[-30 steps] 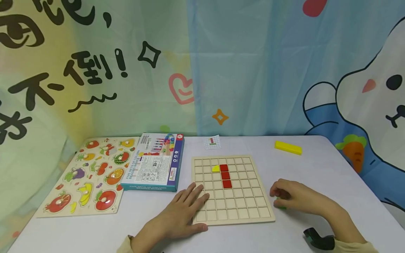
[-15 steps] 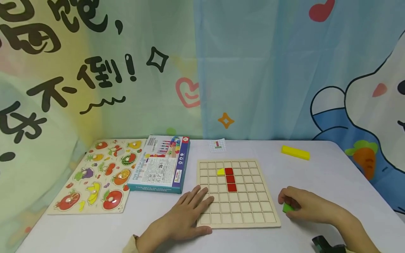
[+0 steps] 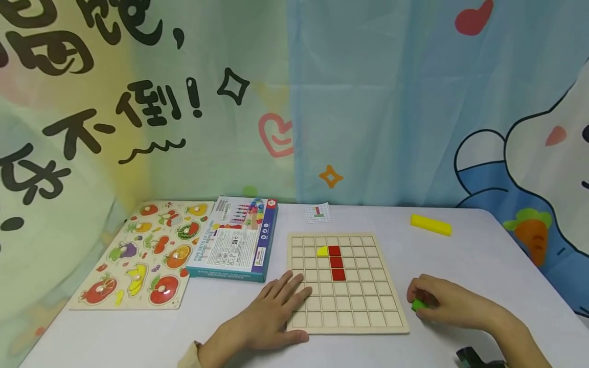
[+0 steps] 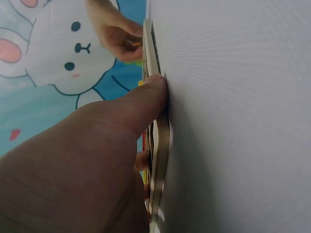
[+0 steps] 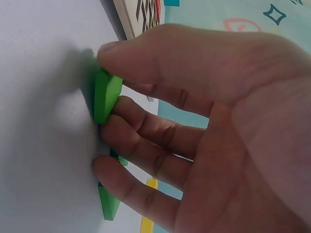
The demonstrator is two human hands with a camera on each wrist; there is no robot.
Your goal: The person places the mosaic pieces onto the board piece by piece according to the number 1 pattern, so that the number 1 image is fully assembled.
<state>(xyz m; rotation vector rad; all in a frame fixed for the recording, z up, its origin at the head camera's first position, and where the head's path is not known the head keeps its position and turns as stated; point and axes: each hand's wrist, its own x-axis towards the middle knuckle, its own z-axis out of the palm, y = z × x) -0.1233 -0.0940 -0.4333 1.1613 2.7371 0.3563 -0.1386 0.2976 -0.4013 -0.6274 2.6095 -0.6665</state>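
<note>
My left hand (image 3: 269,314) rests with spread fingers on the lower left corner of a wooden grid board (image 3: 359,302); its thumb lies along the near edge. Three red squares (image 3: 337,262) stand in a column on the board, with a yellow piece (image 3: 322,251) cut at one corner beside the top one. To the right of the board, my right hand (image 3: 453,301) pinches a green block (image 5: 107,92) between thumb and fingers, low over the table. Behind the fingers, more green pieces (image 5: 109,201) show in the right wrist view, partly hidden.
A long yellow bar (image 3: 430,225) lies at the back right. Behind the board is a small pattern card (image 3: 318,213). On the left are a fruit puzzle board (image 3: 103,273) and a flat box (image 3: 225,250). A printed curtain (image 3: 345,102) hangs behind the table.
The head view has shifted, moving the scene slightly right and down. The green block, mostly hidden under my right hand one second ago, now shows between its fingers. My left hand stays on the board.
</note>
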